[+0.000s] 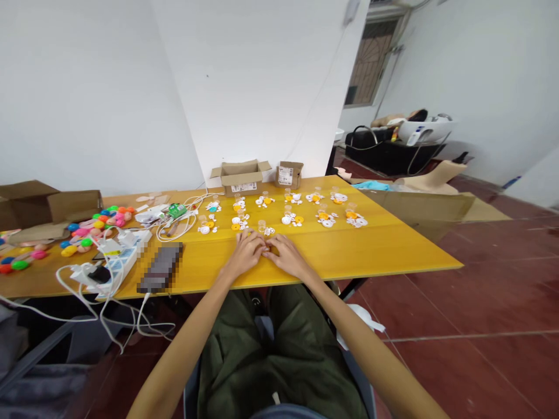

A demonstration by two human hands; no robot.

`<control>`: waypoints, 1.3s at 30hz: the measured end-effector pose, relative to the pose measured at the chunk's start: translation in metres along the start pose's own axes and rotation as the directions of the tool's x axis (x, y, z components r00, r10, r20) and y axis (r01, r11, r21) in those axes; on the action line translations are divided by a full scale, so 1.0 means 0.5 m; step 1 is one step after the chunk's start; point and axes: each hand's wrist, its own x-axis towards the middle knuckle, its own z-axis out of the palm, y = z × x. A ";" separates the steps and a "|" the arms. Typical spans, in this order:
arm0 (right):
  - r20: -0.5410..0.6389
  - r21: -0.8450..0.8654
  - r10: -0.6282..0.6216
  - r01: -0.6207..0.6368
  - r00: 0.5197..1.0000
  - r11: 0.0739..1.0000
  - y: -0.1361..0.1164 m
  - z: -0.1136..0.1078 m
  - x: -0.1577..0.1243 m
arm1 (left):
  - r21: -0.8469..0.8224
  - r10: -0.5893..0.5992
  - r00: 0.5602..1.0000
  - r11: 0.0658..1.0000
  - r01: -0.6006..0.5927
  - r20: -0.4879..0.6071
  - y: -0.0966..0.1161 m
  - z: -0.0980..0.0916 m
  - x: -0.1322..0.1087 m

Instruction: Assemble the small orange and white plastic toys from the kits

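Note:
My left hand (pixel 247 251) and my right hand (pixel 286 256) rest on the yellow table (pixel 384 250) near its front edge, fingertips pressed together over something small that I cannot make out. Just beyond my fingers stands a small clear cup (pixel 262 226) with white bits beside it. Farther back lie several little groups of white and orange plastic parts (pixel 325 216), each with a clear cup.
Two open cardboard boxes (pixel 241 176) stand at the table's far edge. A white power strip (pixel 117 259) with tangled cables and a dark phone (pixel 161 267) lie left of my hands. Coloured plastic eggs (pixel 94 227) and a brown box (pixel 48 206) fill the far left.

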 end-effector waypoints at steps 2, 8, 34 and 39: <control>-0.001 -0.004 0.006 -0.006 1.000 1.000 0.000 0.001 0.000 | -0.008 -0.010 1.000 1.000 0.010 -0.012 0.001 -0.002 0.000; 0.000 -0.006 0.006 -0.006 1.000 1.000 -0.003 -0.002 0.000 | -0.004 -0.002 1.000 1.000 0.002 -0.018 0.001 0.000 -0.001; 0.009 -0.001 0.031 -0.031 0.999 1.000 -0.007 -0.004 0.000 | 0.013 -0.063 0.997 0.998 0.063 -0.043 -0.001 -0.001 -0.003; 0.020 -0.006 0.039 -0.039 0.999 0.999 -0.007 -0.004 0.000 | 0.030 -0.057 0.998 0.998 0.058 -0.028 0.001 -0.002 -0.005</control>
